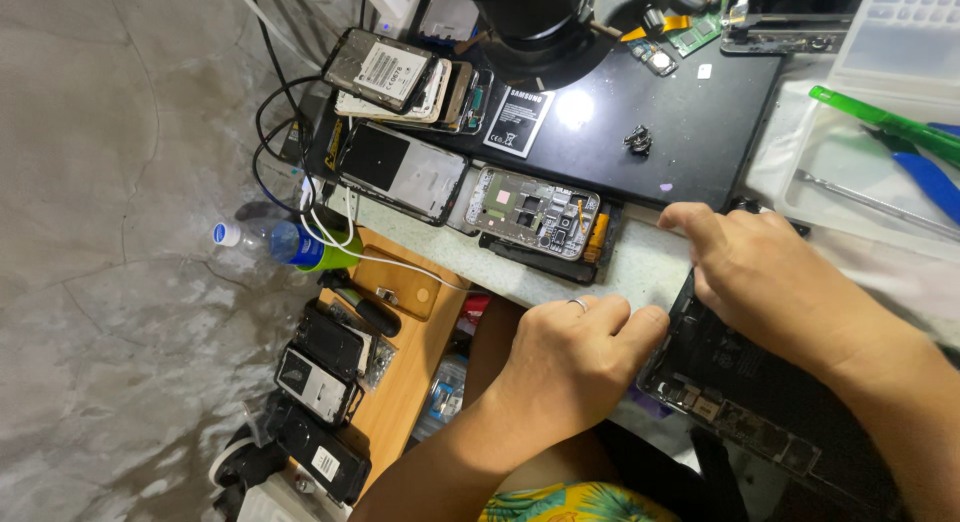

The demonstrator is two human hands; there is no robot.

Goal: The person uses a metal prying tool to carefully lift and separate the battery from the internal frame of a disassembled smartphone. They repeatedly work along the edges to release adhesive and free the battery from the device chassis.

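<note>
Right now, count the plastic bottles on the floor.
1: a clear plastic bottle with a blue label lies on its side on the grey floor, left of the bench edge. Others may be hidden under it.

A single head-worn camera looks steeply down, close over the workbench [640, 272] edge, with the floor [120, 232] beside it.

The black mat [690, 132] is glossy enough to throw back the lamp glare. The open tablet [745, 392] shows matt black inside with bare metal bits along its edge. The table [640, 267] has a speckled, stone-like top, the low shelf [410, 382] is plain wood, and the floor [110, 182] is rough grey concrete.
</note>
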